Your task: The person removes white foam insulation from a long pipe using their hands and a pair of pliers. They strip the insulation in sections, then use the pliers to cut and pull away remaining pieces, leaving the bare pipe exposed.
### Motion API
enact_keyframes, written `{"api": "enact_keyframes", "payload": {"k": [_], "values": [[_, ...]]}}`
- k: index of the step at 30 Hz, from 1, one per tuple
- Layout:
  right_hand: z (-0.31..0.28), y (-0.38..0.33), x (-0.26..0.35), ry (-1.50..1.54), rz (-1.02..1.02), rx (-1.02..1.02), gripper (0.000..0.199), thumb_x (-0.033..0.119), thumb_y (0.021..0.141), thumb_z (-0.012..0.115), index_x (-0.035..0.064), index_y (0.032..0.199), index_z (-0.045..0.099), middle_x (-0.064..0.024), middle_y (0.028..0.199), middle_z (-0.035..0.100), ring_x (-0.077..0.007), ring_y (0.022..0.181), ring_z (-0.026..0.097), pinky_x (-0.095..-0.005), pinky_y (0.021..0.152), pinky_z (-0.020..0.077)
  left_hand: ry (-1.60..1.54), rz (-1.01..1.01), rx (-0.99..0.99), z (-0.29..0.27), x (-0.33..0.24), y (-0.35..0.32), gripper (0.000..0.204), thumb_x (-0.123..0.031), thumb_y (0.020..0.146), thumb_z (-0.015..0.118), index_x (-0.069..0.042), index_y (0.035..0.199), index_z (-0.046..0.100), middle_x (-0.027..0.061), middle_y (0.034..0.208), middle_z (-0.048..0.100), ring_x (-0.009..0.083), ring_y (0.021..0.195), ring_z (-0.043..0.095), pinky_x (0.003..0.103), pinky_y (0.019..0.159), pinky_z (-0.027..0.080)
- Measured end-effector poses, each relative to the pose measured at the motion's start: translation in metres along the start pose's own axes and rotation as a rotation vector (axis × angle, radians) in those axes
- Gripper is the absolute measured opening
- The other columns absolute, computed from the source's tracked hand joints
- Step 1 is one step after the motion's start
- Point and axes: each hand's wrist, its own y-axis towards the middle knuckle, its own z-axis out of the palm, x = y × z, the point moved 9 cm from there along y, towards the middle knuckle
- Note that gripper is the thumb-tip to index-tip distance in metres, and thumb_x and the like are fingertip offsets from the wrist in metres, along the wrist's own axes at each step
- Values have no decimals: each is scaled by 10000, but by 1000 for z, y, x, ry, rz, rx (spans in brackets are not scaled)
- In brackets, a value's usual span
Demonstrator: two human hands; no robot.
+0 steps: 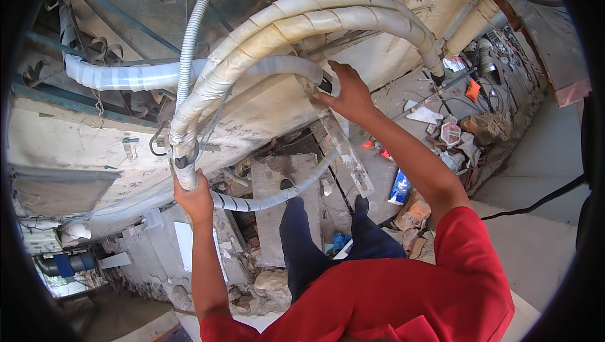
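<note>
A thick pipe bundle, wrapped in white and yellowed tape, arches from the lower left to the upper right. My left hand is closed around its taped lower end. Close to the black-tipped end of a whiter taped pipe, my right hand has its thumb and fingers spread; whether it touches that pipe I cannot tell. A ribbed grey conduit rises beside the bundle. From near my left hand, a thinner wrapped pipe curves past my feet.
Rubble, bricks, a blue packet and an orange scrap litter the ground at right. A narrow wooden board slants below my right hand. A flat slab lies by my feet. Blue metal bars cross the upper left.
</note>
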Motion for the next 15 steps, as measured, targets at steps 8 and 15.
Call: {"api": "enact_keyframes", "payload": {"k": [8, 15], "values": [[57, 67, 10, -47, 226, 190, 547, 428, 799, 821, 51, 1160, 661, -174, 1078, 739, -376, 974, 722, -486, 844, 585, 36, 44, 35, -1, -21, 9, 257, -55, 847, 767, 48, 1059, 664, 112, 900, 720, 157, 810, 643, 346, 770, 523], [58, 85, 4, -183, 102, 187, 475, 436, 840, 768, 64, 1128, 709, -184, 989, 754, -374, 910, 740, -478, 817, 594, -78, 33, 41, -25, -3, 40, 159, -9, 881, 735, 21, 1015, 656, 73, 804, 680, 120, 538, 592, 302, 523, 477]]}}
